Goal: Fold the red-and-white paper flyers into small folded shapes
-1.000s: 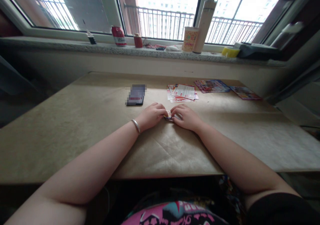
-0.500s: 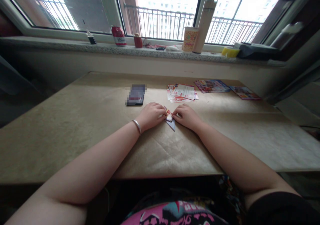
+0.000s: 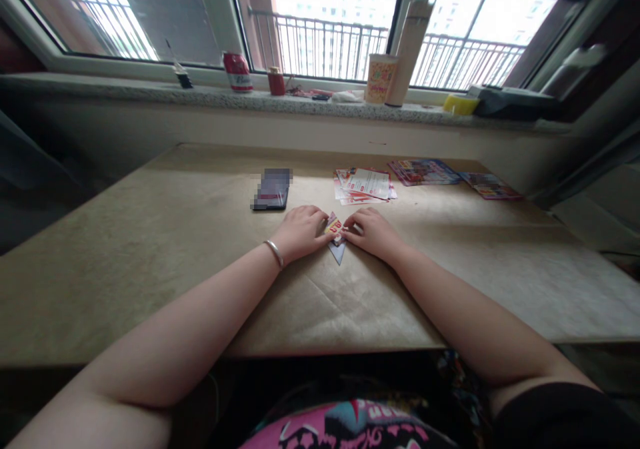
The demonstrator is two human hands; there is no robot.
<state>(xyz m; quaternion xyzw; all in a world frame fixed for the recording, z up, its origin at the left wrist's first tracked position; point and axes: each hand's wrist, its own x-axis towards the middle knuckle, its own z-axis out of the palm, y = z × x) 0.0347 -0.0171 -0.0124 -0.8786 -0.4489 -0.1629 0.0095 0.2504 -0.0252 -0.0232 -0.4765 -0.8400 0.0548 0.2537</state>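
A small folded piece of printed paper (image 3: pixel 337 237) lies on the brown paper-covered table (image 3: pixel 175 236), its pointed blue tip toward me. My left hand (image 3: pixel 300 231), a silver bangle on its wrist, pinches the paper's left side with curled fingers. From the other side my right hand (image 3: pixel 373 231) pinches the same piece. The two hands almost meet over it, and their fingers hide part of the fold.
A dark phone (image 3: pixel 273 189) lies just beyond my left hand. Stacks of printed leaflets (image 3: pixel 365 184) (image 3: pixel 424 171) (image 3: pixel 491 186) sit farther back on the right. The windowsill holds a red can (image 3: pixel 237 71), a cup (image 3: pixel 381 78), a tall flask (image 3: pixel 409 34) and small items.
The folded paper was hidden flat under my fingers; now it shows between the hands, its blue pointed tip swung toward me. Both hands stayed in place.
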